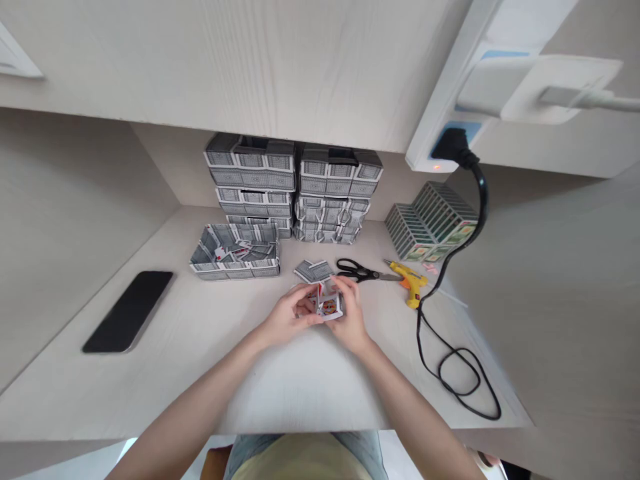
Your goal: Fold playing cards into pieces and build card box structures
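Folded playing cards (330, 307), shaped like a small box with a picture face showing inside, are held between both hands above the desk. My left hand (293, 310) grips their left side, and red markings show near its fingertips. My right hand (351, 313) is closed round the right side. Just beyond the fingers lie a few loose playing cards (314, 270), backs up. Black-handled scissors (367, 272) rest to the right of these cards. A yellow glue gun (411, 281) lies by the scissor tips.
An open box made of cards (235, 272) holds loose folded cards. Stacked card boxes (255, 175) stand behind it, with another stack (333, 207) alongside. Green striped card blocks (433, 223) sit back right. A phone (129, 312) lies left; a black cable (480, 380) loops right, below a power strip (425, 143).
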{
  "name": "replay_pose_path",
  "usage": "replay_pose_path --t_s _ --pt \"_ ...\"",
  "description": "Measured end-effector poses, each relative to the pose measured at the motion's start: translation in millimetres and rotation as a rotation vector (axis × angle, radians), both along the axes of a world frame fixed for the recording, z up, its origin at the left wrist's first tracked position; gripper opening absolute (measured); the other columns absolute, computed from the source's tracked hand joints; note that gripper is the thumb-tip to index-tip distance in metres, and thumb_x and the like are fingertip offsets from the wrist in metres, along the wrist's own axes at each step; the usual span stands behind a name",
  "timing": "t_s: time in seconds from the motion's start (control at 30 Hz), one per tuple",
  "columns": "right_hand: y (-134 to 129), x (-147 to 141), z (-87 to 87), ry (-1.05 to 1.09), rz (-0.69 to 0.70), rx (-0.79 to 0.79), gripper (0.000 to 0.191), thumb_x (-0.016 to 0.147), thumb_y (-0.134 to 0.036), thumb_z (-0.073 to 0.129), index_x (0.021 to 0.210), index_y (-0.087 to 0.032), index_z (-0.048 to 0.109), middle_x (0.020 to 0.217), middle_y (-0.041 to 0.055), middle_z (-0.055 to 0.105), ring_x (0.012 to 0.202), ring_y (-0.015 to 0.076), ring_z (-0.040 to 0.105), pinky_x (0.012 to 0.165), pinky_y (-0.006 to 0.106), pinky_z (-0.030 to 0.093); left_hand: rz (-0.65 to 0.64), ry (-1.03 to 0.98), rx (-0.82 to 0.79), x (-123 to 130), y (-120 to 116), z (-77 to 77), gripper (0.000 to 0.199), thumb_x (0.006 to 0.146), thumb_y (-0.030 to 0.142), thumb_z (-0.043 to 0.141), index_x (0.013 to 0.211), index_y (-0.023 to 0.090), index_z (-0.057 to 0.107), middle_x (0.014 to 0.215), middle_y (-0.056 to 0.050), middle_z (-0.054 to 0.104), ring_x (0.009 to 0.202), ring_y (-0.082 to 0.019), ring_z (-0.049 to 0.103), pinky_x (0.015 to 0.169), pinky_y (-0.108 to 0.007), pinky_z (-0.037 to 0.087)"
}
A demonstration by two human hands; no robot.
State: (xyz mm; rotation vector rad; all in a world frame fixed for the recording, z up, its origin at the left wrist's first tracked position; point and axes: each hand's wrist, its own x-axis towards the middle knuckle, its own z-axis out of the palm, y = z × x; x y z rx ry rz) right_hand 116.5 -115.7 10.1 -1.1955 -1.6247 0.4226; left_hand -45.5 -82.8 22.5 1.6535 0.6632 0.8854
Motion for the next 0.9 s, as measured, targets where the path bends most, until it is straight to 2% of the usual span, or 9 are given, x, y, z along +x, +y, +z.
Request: replay_pose_path --t_s 0.17,0.3,0.4,0.5,0.63,0.9 --pt "1.4 -1.7 -4.7 0.183 0.001 -0.126 0.062 0.071 -0.014 0.054 0.129 -0.027 0.034 0.118 0.0097 0.045 0.104 0.0224 0.049 0.086 0.040 0.044 0.090 0.132 0.211 -5.7 4.2 0.3 0.060 0.067 0.033 0.065 0.122 0.021 0.042 0.116 -0.010 0.043 0.100 -0.020 0.053 0.081 -0.036 0.051" --pt "0.6 -2.7 -6.1 0.414 0.043 -0.272 0.044 0.084 -0.026 0.041 0.128 -0.026 0.037 0.113 0.0075 0.054 0.093 0.0192 0.057 0.078 0.037 0.049 0.201 0.354 0.396 -9.2 4.9 -1.0 0.057 0.073 0.028 0.060 0.125 0.028 0.039 0.119 -0.007 0.042 0.113 -0.021 0.043 0.093 -0.039 0.043" --pt "0.3 -4.3 -6.8 0.483 0.077 -0.367 0.042 0.081 -0.034 0.048 0.121 -0.023 0.045 0.099 0.0069 0.061 0.085 0.0196 0.060 0.071 0.036 0.053 0.239 0.450 0.474 -9.3 4.5 -0.6 0.060 0.072 0.024 0.060 0.127 0.027 0.037 0.121 -0.007 0.041 0.116 -0.021 0.040 0.098 -0.040 0.037" --pt "0.4 -7.1 -7.9 0.480 0.057 -0.390 0.039 0.075 -0.035 0.057 0.111 -0.020 0.053 0.092 0.0069 0.063 0.079 0.0198 0.062 0.069 0.036 0.054 0.230 0.467 0.504 -8.6 3.6 0.6 0.060 0.072 0.019 0.059 0.127 0.027 0.036 0.125 -0.007 0.039 0.117 -0.021 0.039 0.099 -0.039 0.036" --pt "0.2 -9.2 -8.4 0.481 0.061 -0.401 0.030 0.073 -0.035 0.059 0.098 -0.017 0.059 0.088 0.0078 0.065 0.075 0.0200 0.063 0.069 0.036 0.054 0.223 0.474 0.500 -8.4 2.8 1.1 0.059 0.073 0.014 0.056 0.127 0.027 0.037 0.125 -0.005 0.041 0.116 -0.020 0.040 0.099 -0.038 0.036" --pt "-1.4 -7.3 -6.3 0.408 0.106 -0.383 0.030 0.074 -0.036 0.057 0.095 -0.015 0.060 0.085 0.0086 0.067 0.074 0.0191 0.064 0.063 0.031 0.055 0.267 0.481 0.473 -8.7 2.5 0.0 0.060 0.072 0.016 0.057 0.127 0.029 0.037 0.124 -0.004 0.042 0.116 -0.020 0.040 0.099 -0.037 0.036"
